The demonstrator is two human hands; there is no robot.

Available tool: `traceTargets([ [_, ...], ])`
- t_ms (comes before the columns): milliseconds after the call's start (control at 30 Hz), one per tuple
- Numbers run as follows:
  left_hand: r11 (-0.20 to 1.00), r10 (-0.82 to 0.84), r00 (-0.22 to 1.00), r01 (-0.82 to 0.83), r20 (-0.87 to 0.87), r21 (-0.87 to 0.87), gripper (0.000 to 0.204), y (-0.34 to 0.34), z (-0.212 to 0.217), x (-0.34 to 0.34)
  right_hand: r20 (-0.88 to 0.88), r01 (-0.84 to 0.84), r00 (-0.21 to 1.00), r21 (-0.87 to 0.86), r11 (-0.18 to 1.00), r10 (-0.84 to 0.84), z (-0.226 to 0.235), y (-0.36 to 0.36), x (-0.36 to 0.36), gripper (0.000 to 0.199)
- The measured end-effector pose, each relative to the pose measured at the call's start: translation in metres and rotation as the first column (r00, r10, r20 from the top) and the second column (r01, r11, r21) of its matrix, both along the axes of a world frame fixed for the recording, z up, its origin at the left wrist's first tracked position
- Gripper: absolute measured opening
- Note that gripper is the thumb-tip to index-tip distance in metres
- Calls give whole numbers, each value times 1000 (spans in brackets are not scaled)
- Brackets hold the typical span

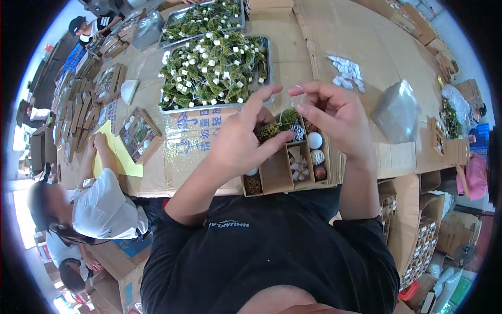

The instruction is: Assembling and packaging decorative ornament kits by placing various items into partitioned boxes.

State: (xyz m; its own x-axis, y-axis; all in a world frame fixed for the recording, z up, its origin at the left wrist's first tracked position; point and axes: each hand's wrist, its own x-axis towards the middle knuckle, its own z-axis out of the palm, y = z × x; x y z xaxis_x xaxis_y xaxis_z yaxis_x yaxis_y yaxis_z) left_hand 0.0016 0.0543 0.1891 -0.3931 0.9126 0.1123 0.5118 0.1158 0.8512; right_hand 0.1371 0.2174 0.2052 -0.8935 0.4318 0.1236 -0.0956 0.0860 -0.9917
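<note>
Large blue Chinese characters (209, 131) stand on the cardboard covering my worktop (376, 52), between the near edge of the tray (163, 111) and the worktop's near edge, toward its left part. Just left of them I see a blue printed symbol (182, 121) on the same cardboard. Below the worktop's near edge, my black shirt (261, 256) carries white capital letters (230, 225) on the chest, with a line under them too small to read. Beyond the worktop's near left corner, a co-worker's white shirt (99, 212) bears small dark lettering (110, 230), also unreadable.
</note>
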Motion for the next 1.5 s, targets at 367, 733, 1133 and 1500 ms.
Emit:
traceTargets([
  [367,975,-112,993,118,-40,187,84,1,-11,13,187,-90,982,363,927,22,-5,-12,18,27],
  [733,973,-91,995,99,-46,208,60,6,-19,7,-34,-88,995,209,974,97,-6,-24,13,9],
  [1133,966,-254,540,106,802,234,32,-6,-41,10,-279,269,956,696,665,-95,-3,-29,11,10],
  [1500,924,-61,623,-261,780,281,26,-1,-39,22,-236,209,970,720,662,-49,-42,-78,21,23],
])
